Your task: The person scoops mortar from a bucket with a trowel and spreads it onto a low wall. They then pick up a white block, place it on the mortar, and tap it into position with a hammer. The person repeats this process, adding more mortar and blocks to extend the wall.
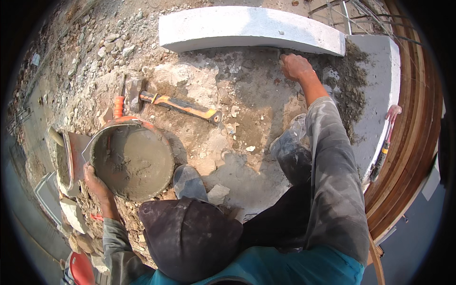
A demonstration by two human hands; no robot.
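My left hand grips the side of a round bucket, its fingers partly hidden behind the rim. Wet grey mortar fills much of the bucket. My right hand reaches forward to the lower edge of a long white block. Its fingers are curled closed; what they hold, if anything, I cannot make out. Rough mortar lies at the joint with a second white block. A hammer with an orange and black handle rests on the ground between my hands.
Beyond the bucket lies an orange-handled tool. A claw hammer lies on the right block, beside stacked brown boards. Rubble covers the far left ground. My boots stand between the bucket and blocks.
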